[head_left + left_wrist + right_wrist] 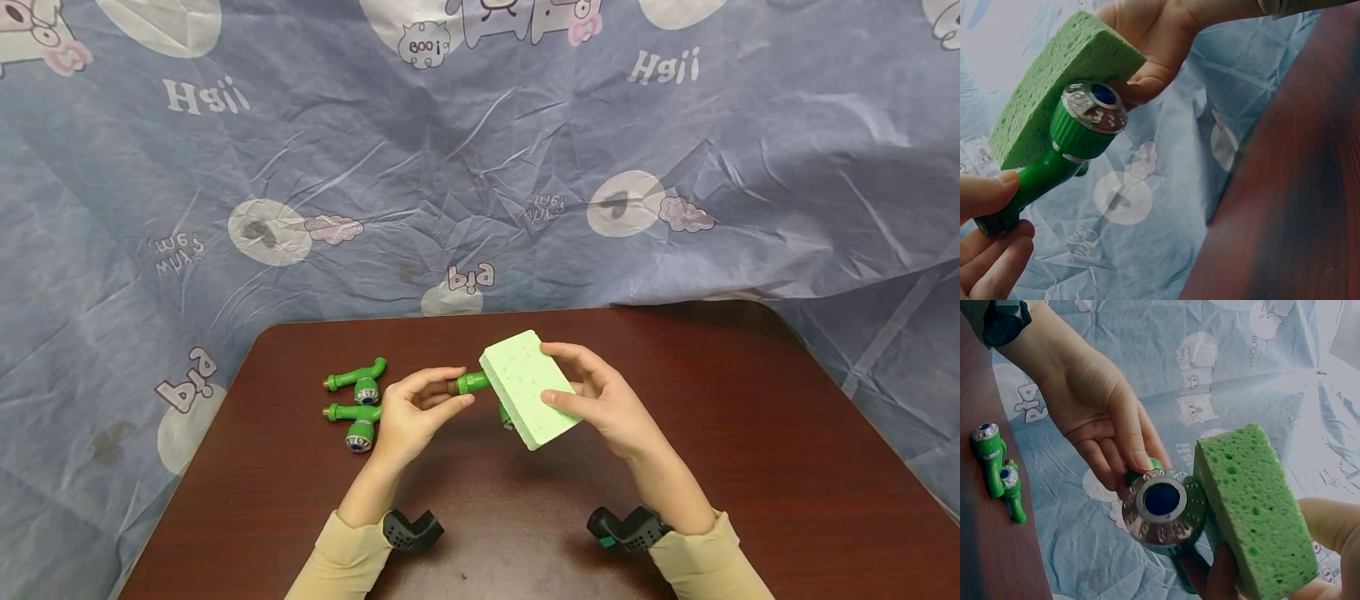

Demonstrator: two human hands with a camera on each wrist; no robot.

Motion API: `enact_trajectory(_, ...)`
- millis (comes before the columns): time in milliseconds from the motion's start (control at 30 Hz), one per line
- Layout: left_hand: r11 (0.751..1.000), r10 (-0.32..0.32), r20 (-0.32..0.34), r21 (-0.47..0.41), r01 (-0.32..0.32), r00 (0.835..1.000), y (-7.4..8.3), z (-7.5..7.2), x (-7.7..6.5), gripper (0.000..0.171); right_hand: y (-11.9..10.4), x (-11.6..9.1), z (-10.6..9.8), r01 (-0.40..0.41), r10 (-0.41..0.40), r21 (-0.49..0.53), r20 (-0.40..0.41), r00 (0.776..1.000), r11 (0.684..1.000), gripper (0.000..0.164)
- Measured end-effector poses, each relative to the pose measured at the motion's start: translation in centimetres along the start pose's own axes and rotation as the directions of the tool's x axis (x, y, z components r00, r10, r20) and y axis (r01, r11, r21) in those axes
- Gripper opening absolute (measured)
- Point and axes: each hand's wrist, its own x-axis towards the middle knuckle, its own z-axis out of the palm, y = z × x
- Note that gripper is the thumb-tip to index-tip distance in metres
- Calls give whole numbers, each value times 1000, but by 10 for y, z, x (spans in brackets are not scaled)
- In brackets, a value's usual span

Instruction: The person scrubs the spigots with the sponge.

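Above the table, my left hand [408,417] pinches the threaded end of a green faucet [472,382] between thumb and fingers. My right hand [611,408] grips a light green sponge [528,392] by its edges, thumb on the near face. In the head view the sponge covers most of the faucet. From the left wrist, the sponge [1054,87] lies along the faucet's body, close behind its round knob [1088,119] with a silver rim and blue centre. The right wrist view has the knob [1163,509] facing the camera, right beside the sponge's side.
Two more green faucets lie on the dark brown table [750,433], left of my left hand: one farther back [356,379] and one nearer [358,427]. A blue-grey printed cloth [450,167] hangs behind the table. Black wrist cameras [412,532] sit at both cuffs.
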Motion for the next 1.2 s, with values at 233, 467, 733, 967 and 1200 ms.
enact_trajectory(233,999,-38,-42,-39,36,998,-22,-3,0,33,-3,0,-2,34,-34,-16,-26,999,999,50)
enact_trajectory(467,999,-35,-58,-37,33,998,-30,-5,1,33,-7,-2,-3,27,-28,-27,-40,999,999,47)
enact_trajectory(733,997,-72,-81,-8,72,994,-12,-4,1,31,-11,-4,-4,43,-44,-34,-19,999,998,46)
enact_trajectory(967,994,-103,-85,37,107,991,1,-2,1,28,-14,-5,-9,57,-57,-29,-11,998,998,47)
enact_trajectory(1200,996,-78,-70,34,81,994,-1,-3,1,26,-15,-6,-13,82,-82,-56,4,997,995,47)
